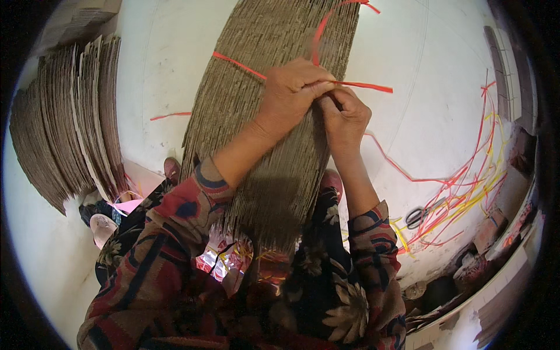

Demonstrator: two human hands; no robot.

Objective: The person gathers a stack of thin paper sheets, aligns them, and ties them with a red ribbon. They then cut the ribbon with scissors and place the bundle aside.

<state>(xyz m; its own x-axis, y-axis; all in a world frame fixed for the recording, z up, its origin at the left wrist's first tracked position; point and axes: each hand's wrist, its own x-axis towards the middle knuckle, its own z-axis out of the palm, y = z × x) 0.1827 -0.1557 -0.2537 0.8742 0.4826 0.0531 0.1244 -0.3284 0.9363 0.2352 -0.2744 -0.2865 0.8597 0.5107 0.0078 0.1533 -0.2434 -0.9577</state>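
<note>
Red strap (367, 87) across cardboard stack (283, 163)
Left hand (293, 87) and right hand (346, 119) fingers pinch the strap near 12 o'clock, apparently holding tension; the stack spans 12 to 6 between the legs (312, 256), likely for stability.

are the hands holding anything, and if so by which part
The left hand and right hand pinch a red strap just short of a loose end, over the brown stack.
</note>
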